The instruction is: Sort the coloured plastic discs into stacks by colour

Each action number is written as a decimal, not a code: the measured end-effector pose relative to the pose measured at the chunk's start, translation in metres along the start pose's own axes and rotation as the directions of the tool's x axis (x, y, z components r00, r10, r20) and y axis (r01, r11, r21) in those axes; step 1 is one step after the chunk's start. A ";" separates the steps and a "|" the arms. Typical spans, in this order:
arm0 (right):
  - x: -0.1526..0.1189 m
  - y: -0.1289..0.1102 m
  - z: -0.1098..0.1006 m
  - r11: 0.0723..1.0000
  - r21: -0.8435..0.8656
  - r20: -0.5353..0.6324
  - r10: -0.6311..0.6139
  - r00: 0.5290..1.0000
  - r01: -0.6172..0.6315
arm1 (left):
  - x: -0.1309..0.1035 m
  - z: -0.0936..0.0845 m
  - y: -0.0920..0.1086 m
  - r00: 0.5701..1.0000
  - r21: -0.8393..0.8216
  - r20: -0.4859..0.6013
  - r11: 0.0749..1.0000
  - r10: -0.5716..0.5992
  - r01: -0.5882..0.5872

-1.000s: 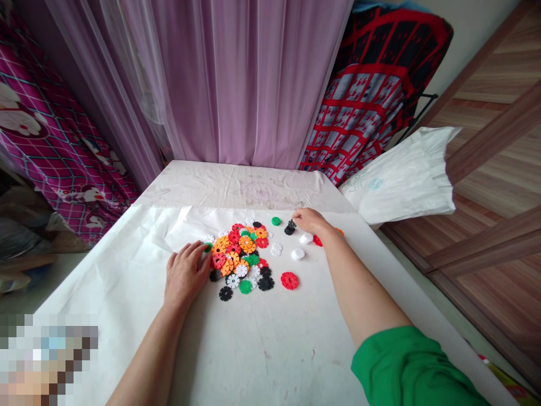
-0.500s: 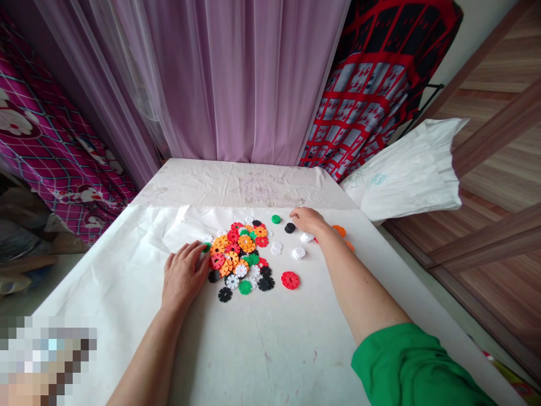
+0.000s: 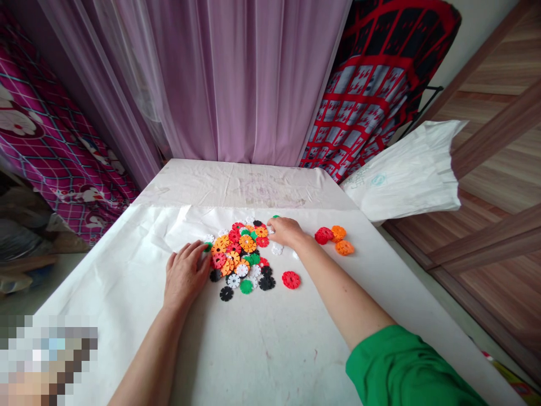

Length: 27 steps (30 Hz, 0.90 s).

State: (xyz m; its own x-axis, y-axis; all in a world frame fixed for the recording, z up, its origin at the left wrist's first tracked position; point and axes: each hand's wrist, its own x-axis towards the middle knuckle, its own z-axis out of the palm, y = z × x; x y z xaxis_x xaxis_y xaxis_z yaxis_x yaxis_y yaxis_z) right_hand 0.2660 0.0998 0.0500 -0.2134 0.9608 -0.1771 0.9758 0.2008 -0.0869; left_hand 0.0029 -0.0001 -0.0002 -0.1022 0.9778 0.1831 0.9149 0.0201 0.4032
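A pile of notched plastic discs (image 3: 247, 243) in red, orange, green, white and black lies mid-table. My left hand (image 3: 184, 274) rests palm down at the pile's left edge, fingers spread, its fingertips beside a green disc (image 3: 208, 247). At the pile's upper right is my right hand (image 3: 284, 231), fingers bent down near a small white disc; whether they hold anything is hidden. My right hand and forearm cover some discs. A red disc stack (image 3: 291, 279) lies right of the pile. Farther right are red discs (image 3: 323, 235) and orange discs (image 3: 344, 247).
The table (image 3: 262, 349) has a white cover. A white bag (image 3: 406, 172) stands by its right edge. Beyond the far edge hangs a purple curtain (image 3: 253, 84), with patterned cloths on either side. A pixelated patch covers the lower left corner.
My right hand has moved left, from near the black and white discs to the pile's upper right edge. The red and orange discs at right show more fully. My left hand has stayed put.
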 end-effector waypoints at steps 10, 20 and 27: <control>-0.055 0.054 0.005 0.827 0.547 -0.196 0.281 0.940 -0.133 | 0.000 0.003 -0.003 1.000 -0.003 -0.014 1.000 0.016 -0.016; -0.087 0.076 0.035 0.491 0.858 -0.070 0.398 0.915 -0.148 | 0.002 0.004 -0.008 0.997 0.012 -0.025 0.998 0.067 -0.067; -0.086 0.076 0.036 0.580 0.792 -0.040 0.363 0.931 -0.192 | 0.002 0.004 -0.009 0.998 0.017 -0.028 0.998 0.065 -0.064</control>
State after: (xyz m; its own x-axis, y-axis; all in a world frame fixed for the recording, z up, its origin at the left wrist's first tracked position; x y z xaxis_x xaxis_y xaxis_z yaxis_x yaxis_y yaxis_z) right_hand 0.3568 0.0258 0.0234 0.1577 0.9749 -0.1571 0.5689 -0.2198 -0.7925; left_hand -0.0036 0.0028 -0.0068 -0.0537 0.9708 0.2338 0.9262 -0.0390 0.3750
